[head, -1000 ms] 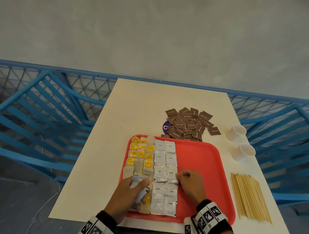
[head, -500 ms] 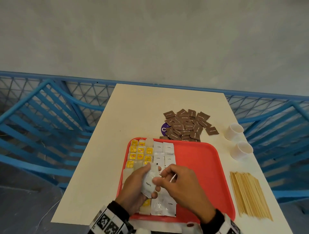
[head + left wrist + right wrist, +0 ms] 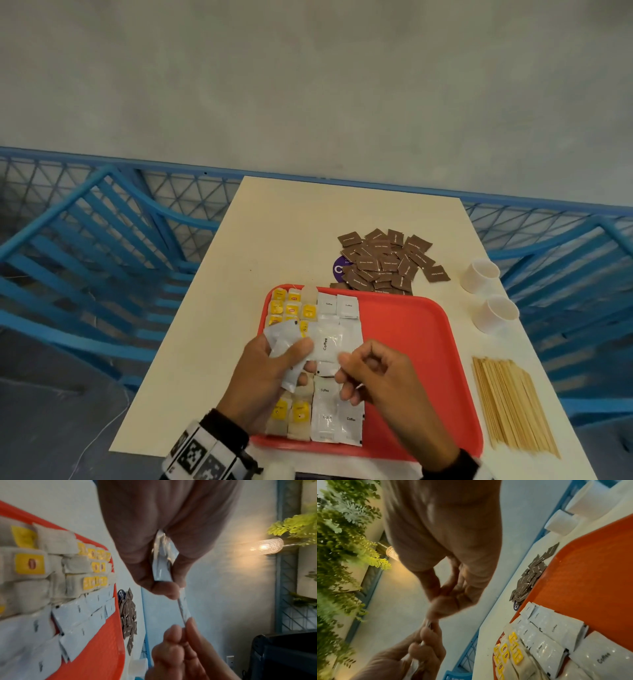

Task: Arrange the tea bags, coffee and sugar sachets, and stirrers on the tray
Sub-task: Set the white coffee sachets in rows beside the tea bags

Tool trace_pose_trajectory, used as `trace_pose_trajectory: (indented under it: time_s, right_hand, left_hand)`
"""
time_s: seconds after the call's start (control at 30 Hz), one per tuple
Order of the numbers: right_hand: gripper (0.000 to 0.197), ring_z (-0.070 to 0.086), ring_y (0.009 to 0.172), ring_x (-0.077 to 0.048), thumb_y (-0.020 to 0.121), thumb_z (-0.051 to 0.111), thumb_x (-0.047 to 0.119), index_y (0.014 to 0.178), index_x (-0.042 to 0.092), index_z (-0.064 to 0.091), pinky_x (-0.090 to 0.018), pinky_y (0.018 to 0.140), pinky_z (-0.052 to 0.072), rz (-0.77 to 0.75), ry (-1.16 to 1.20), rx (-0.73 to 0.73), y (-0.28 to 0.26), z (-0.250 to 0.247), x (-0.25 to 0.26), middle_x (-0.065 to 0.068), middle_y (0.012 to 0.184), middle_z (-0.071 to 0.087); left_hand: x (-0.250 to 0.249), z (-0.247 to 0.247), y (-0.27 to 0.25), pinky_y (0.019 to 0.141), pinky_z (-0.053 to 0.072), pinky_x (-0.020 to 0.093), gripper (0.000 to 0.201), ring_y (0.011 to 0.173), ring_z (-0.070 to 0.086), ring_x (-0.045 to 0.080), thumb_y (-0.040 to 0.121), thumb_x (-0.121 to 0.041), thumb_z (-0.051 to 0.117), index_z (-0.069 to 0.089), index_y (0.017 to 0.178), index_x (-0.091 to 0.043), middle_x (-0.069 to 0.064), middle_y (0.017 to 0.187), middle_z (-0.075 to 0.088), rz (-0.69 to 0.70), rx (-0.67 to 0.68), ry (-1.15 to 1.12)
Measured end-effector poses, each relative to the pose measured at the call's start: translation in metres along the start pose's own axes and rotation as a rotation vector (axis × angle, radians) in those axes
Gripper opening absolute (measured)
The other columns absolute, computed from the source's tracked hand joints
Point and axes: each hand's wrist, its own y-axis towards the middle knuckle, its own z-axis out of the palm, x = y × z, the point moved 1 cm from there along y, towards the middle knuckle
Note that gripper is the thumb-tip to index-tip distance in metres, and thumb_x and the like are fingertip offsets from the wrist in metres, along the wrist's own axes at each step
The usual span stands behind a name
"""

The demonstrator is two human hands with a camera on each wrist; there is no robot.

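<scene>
While a white coffee sachet (image 3: 325,344) hangs in the air above the near half of the red tray (image 3: 411,329), both hands have it: the left hand (image 3: 270,373) clamps a small fan of such sachets between thumb and fingers, and the right hand (image 3: 380,377) pinches the free edge of the front one with thumb and forefinger. A second ago the right hand was down on the tray, fingers curled at the laid coffee row, and the left rested low on the tea bags with its stack; now both have lifted and met over the tray, so one sachet is being peeled off the stack, which I judge to be the next piece for the coffee column. Below them, yellow-tagged tea bags (image 3: 291,308) fill the tray's left columns and laid coffee sachets (image 3: 337,421) sit just beside them, touching edge to edge; the right half of the tray is bare red. Beyond the tray's far rim a heap of brown sugar sachets (image 3: 387,260) lies on the bench (image 3: 291,222), untouched, and the wooden stirrers (image 3: 510,407) lie in a bundle to the right of the tray, with two white cups (image 3: 488,294) farther back. So coffee is under way, while sugar and stirrers are not yet started.
</scene>
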Motion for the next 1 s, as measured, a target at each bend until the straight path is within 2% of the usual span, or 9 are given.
trace_pose_trajectory:
  time_s: [0.07,0.13,0.23,0.37,0.47,0.6,0.7,0.83,1.0]
  right_hand:
    - [0.027,0.065,0.064,-0.018,0.085,0.074,0.029,0.086,0.004,0.062,-0.031,0.058,0.051,-0.01,-0.127,0.035,-0.003,-0.003,0.0,-0.014,0.082,0.071]
    - [0.024,0.065,0.067,-0.014,0.082,0.076,0.036,0.094,0.017,0.069,-0.031,0.065,0.053,-0.077,-0.254,-0.014,0.0,-0.008,0.003,-0.004,0.083,0.073]
    - [0.01,0.06,0.065,-0.008,0.084,0.078,0.023,0.09,0.016,0.076,-0.022,0.065,0.05,-0.144,-0.318,0.047,0.005,-0.007,0.008,-0.001,0.076,0.071]
    - [0.014,0.057,0.058,-0.014,0.085,0.076,0.014,0.088,0.002,0.07,-0.025,0.055,0.046,-0.083,-0.146,0.005,0.008,-0.003,0.004,-0.001,0.065,0.065]
    - [0.016,0.058,0.058,-0.017,0.086,0.075,0.015,0.091,0.001,0.069,-0.028,0.053,0.045,-0.06,-0.116,0.023,0.01,-0.004,0.001,-0.004,0.067,0.065]
    - [0.011,0.051,0.054,-0.007,0.087,0.074,0.016,0.09,0.006,0.072,-0.018,0.05,0.04,-0.091,-0.151,-0.193,0.024,-0.028,-0.005,0.002,0.062,0.062]
    - [0.013,0.049,0.053,-0.012,0.089,0.073,0.018,0.09,0.006,0.07,-0.022,0.049,0.037,0.014,-0.207,-0.293,0.041,-0.05,-0.027,-0.005,0.063,0.06]
    - [0.019,0.047,0.048,-0.009,0.089,0.071,0.008,0.084,-0.009,0.065,-0.019,0.046,0.038,0.184,-0.295,-0.206,0.049,-0.044,-0.068,-0.008,0.063,0.058]
    - [0.024,0.053,0.042,-0.008,0.087,0.072,0.004,0.068,0.008,0.059,-0.019,0.044,0.042,0.284,-0.352,-0.108,0.052,-0.021,-0.096,-0.003,0.057,0.055]
  left_hand:
    - [-0.004,-0.006,0.001,0.048,0.047,0.027,0.04,0.058,0.061,0.021,0.075,-0.018,0.084,0.065,0.104,0.002,0.014,0.075,0.066,0.034,0.006,0.101]
    - [-0.009,-0.008,0.0,0.048,0.047,0.028,0.03,0.058,0.062,0.02,0.078,-0.014,0.083,0.065,0.098,0.001,0.01,0.071,0.067,0.046,0.077,0.265]
    - [-0.014,-0.005,-0.001,0.05,0.048,0.028,0.016,0.056,0.062,0.019,0.085,-0.007,0.076,0.066,0.097,-0.004,0.006,0.067,0.068,0.083,0.131,0.406]
    - [-0.021,-0.002,0.001,0.051,0.048,0.028,0.017,0.059,0.059,0.018,0.086,-0.01,0.075,0.065,0.097,0.0,0.011,0.07,0.064,0.111,0.11,0.319]
    - [-0.02,0.0,0.003,0.05,0.048,0.028,0.017,0.059,0.059,0.019,0.086,-0.011,0.075,0.067,0.097,0.0,0.01,0.069,0.064,0.107,0.074,0.315]
    - [-0.021,-0.011,0.012,0.05,0.044,0.029,0.019,0.063,0.056,0.02,0.086,-0.008,0.074,0.067,0.099,0.005,0.015,0.082,0.067,0.14,-0.089,0.184]
    - [-0.015,-0.021,0.01,0.05,0.043,0.028,0.02,0.065,0.055,0.021,0.088,-0.009,0.072,0.066,0.099,0.006,0.015,0.083,0.067,0.118,-0.074,0.183]
    - [-0.002,-0.031,0.004,0.05,0.044,0.028,0.034,0.064,0.056,0.019,0.077,-0.025,0.076,0.068,0.096,0.002,0.011,0.079,0.068,0.072,-0.047,0.217]
    - [0.011,-0.039,0.001,0.051,0.043,0.029,0.052,0.065,0.058,0.02,0.064,-0.036,0.077,0.068,0.098,0.002,0.012,0.081,0.068,0.019,-0.045,0.239]
